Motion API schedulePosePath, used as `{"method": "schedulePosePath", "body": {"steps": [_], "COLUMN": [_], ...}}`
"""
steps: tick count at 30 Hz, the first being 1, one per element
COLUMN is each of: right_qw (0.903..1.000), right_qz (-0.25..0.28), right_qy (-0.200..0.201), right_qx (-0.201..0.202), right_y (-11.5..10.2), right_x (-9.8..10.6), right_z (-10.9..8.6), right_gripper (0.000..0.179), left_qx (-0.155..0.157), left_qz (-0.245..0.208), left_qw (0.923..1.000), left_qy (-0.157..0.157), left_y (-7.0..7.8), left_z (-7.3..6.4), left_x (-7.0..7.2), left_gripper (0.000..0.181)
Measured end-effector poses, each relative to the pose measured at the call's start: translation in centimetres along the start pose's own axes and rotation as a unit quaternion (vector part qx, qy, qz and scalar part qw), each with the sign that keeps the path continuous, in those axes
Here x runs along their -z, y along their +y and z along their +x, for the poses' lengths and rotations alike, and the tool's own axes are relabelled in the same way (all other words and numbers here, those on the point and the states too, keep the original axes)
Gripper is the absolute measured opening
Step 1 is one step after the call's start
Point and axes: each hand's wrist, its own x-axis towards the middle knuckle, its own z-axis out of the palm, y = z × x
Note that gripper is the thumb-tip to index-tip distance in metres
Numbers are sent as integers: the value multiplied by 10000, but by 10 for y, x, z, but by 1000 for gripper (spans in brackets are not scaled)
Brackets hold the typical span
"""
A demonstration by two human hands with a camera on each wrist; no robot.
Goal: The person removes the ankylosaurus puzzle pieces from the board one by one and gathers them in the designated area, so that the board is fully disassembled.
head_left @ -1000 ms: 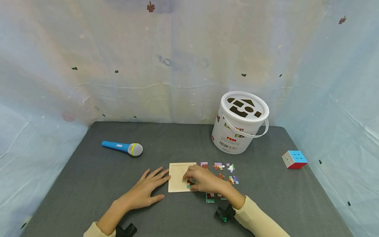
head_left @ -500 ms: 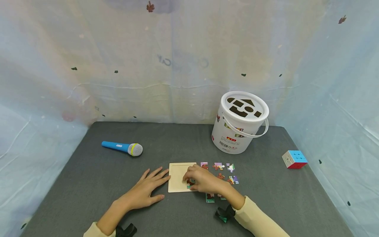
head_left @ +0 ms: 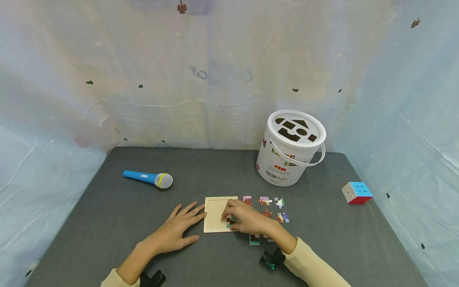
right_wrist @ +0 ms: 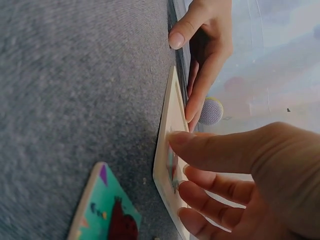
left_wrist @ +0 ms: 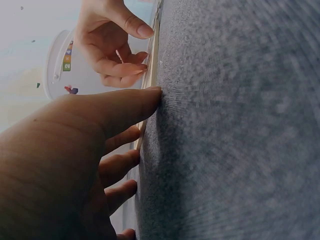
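A pale wooden puzzle tray (head_left: pixel 214 217) lies flat on the grey table. My left hand (head_left: pixel 173 232) is spread on the cloth, its straight fingertips touching the tray's left edge. Over the tray's lower right part, my right hand (head_left: pixel 245 217) has its thumb and curled fingers on a jigsaw piece (head_left: pixel 230 220) inside the frame. In the right wrist view that piece (right_wrist: pixel 172 162) shows between thumb and fingers, partly hidden by them. Loose jigsaw pieces, such as a purple-edged one (head_left: pixel 265 201) and a green-edged one (head_left: pixel 254 240), lie right of the tray, some covered by the right arm.
Behind the loose pieces stands a white bucket (head_left: pixel 277 171) with shape holes in its lid. A blue toy microphone (head_left: pixel 143 177) lies at the back left. On the far right sits a Rubik's cube (head_left: pixel 360 189). A pale curtain (head_left: pixel 161 79) surrounds the table.
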Motion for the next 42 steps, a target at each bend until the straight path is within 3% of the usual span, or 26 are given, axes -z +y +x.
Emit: {"method": "schedulePosePath", "body": {"steps": [9,37,42], "right_qw": [9998,9999,9995], "right_qz": [159,-21,230], "right_qy": [-49,-8,37], "right_qx": [-112,-133,-195], "right_y": [0,1,0], "right_x": [1,-1,0], "right_z": [0,0,0], "right_gripper": [27,27,31], "left_qx": [-15,-29,-35], "left_qz": [-23,3,-9], "left_qw": [10000,10000,10000], "left_qy": [20,39,56], "left_y": [0,1,2], "left_z": [0,0,0], "left_x": [0,1,1], "left_gripper": [71,71,71]}}
